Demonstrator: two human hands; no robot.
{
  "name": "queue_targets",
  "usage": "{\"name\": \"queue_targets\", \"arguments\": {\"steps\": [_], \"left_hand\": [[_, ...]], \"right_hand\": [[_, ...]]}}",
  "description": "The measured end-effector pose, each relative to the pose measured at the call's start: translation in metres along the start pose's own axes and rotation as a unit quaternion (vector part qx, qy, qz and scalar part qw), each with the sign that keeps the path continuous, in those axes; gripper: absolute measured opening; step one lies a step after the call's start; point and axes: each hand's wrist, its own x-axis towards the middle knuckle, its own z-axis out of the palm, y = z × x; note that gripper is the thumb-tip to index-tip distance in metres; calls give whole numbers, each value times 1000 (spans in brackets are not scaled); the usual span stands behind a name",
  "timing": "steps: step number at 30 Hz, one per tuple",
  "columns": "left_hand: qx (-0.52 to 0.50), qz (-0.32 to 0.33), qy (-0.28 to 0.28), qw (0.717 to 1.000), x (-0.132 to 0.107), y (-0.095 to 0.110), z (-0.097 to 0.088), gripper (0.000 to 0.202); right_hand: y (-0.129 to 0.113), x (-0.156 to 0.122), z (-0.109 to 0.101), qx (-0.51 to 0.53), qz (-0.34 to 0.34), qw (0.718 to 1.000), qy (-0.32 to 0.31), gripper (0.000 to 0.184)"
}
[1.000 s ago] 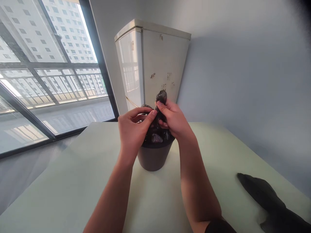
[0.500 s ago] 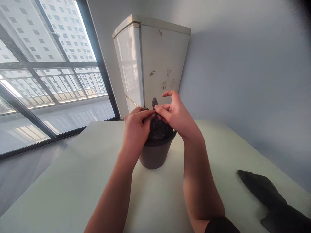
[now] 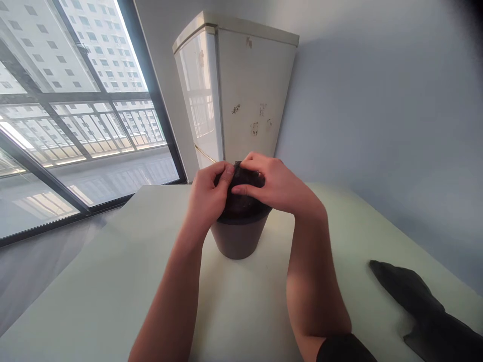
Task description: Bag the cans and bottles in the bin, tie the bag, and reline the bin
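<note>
A dark trash bin (image 3: 238, 240) stands upright on the pale table, with a black plastic bag (image 3: 244, 201) bunched in its mouth. My left hand (image 3: 209, 193) is at the bin's left rim, its thumb and bent index finger pinched on the bag's gathered top. On the other side, my right hand (image 3: 277, 182) arches over the bag. Its thumb is stretched out and apart from the fingers, which touch the bag near its top. The fingers' undersides are hidden.
The pale green table (image 3: 151, 281) extends around the bin. A black cloth-like or plastic item (image 3: 411, 291) lies at the right. Behind stands a white refrigerator (image 3: 252, 90) with worn patches. Glass doors (image 3: 94, 115) are on the left, a plain wall (image 3: 377, 110) on the right.
My right hand has gone from a thumb-and-finger pinch on the bag's raised tip to a spread thumb and fingers over it. The tip now sits lower. My left hand keeps its pinch.
</note>
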Motion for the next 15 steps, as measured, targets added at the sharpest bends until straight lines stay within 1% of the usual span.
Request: {"name": "queue_targets", "arguments": {"steps": [3, 5, 8, 11, 15], "left_hand": [[-56, -13, 3, 998, -2, 2, -4, 27], [-82, -26, 30, 996, -2, 1, -8, 23], [-93, -48, 76, 992, -1, -6, -16, 24], [-88, -72, 79, 990, 3, -15, -23, 25], [-66, -91, 96, 989, 7, -26, -33, 21]], "right_hand": [[0, 3, 1, 12, -24, 999, 19, 18], [-1, 3, 0, 31, -32, 999, 26, 21], [0, 2, -4, 56, -34, 997, 35, 27], [6, 1, -7, 76, 10, 997, 32, 36], [25, 0, -11, 103, 90, 991, 1, 40]]}}
